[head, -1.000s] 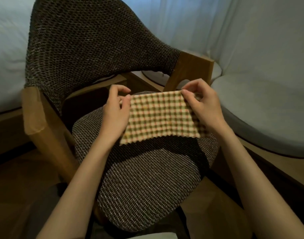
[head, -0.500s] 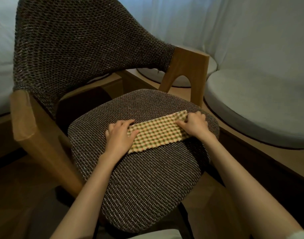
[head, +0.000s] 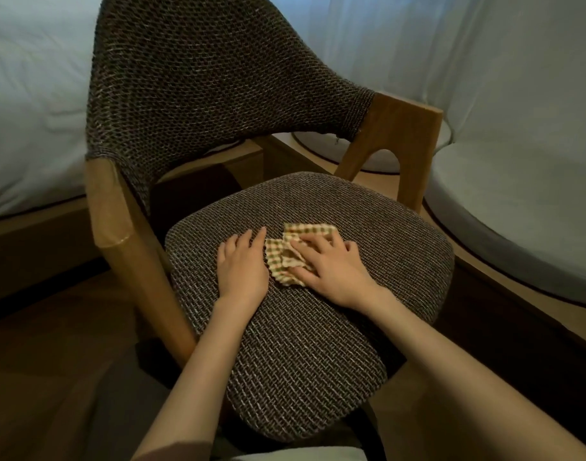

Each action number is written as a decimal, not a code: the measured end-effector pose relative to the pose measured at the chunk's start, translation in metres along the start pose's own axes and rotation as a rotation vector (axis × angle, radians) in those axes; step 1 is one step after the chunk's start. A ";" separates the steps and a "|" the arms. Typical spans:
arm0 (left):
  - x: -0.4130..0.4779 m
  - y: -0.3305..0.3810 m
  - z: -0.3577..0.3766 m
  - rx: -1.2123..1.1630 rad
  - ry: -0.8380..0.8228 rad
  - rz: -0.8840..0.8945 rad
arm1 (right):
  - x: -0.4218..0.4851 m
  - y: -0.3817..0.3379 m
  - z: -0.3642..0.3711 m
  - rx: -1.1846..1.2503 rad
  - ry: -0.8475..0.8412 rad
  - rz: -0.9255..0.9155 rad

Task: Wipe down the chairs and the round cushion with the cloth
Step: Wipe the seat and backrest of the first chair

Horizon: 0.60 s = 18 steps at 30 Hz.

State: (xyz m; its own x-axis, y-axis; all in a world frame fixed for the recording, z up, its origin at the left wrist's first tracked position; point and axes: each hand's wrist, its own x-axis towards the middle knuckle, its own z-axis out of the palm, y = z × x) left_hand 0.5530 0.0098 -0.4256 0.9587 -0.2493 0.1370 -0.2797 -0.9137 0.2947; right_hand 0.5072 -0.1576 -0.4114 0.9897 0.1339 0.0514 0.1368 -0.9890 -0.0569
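Cloth [head: 293, 254] lies bunched mid-seat on chair [head: 304, 327], right hand [head: 331, 267] pressing it flat-fingered. Left hand [head: 241, 264] rests flat on the seat, just beside the cloth. Seat wipe looks underway; next, sweep outward, then backrest, round cushion [head: 517, 207].

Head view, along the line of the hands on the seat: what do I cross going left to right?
Wooden chair frame → left hand flat on the seat → cloth → right hand pressing on the cloth → bare seat fabric → grey cushion.
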 end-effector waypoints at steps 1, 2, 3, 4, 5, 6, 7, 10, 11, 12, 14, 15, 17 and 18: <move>0.002 0.001 0.000 0.003 -0.010 -0.001 | 0.000 0.005 0.000 -0.027 0.051 -0.050; 0.004 0.002 0.001 0.008 -0.022 -0.003 | 0.001 0.007 -0.002 -0.040 0.080 -0.106; 0.007 0.003 0.002 0.015 -0.032 -0.008 | 0.003 0.009 -0.004 -0.036 0.088 -0.156; 0.010 0.004 0.003 0.022 -0.039 -0.014 | 0.006 0.011 -0.006 -0.035 0.079 -0.195; 0.014 0.005 0.004 0.027 -0.046 -0.021 | 0.009 0.012 -0.007 -0.048 0.061 -0.224; 0.018 0.006 0.005 0.029 -0.054 -0.029 | 0.012 0.013 -0.008 -0.074 0.036 -0.238; 0.023 0.007 0.005 0.025 -0.065 -0.037 | 0.015 0.016 -0.009 -0.100 0.028 -0.241; 0.041 0.016 0.010 0.015 -0.108 -0.065 | 0.028 0.041 -0.019 -0.053 0.205 -0.122; 0.047 0.021 0.011 0.013 -0.118 -0.071 | 0.036 0.051 -0.022 -0.027 0.293 -0.041; 0.054 0.025 0.014 0.011 -0.123 -0.075 | 0.045 0.061 -0.024 -0.011 0.352 0.046; 0.066 0.031 0.019 0.009 -0.128 -0.073 | 0.064 0.075 -0.023 -0.006 0.320 0.210; 0.072 0.031 0.021 0.010 -0.129 -0.072 | 0.072 0.079 -0.018 -0.029 0.229 0.268; 0.082 0.028 0.024 0.016 -0.127 -0.073 | 0.080 0.083 -0.003 -0.116 0.084 0.278; 0.086 0.026 0.026 0.020 -0.125 -0.074 | 0.083 0.087 0.002 -0.135 0.093 0.244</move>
State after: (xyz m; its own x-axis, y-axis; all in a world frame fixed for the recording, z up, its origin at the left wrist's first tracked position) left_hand 0.6298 -0.0433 -0.4304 0.9761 -0.2175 -0.0034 -0.2079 -0.9372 0.2801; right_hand 0.6011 -0.2320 -0.4142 0.9835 -0.1087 0.1444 -0.1175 -0.9916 0.0542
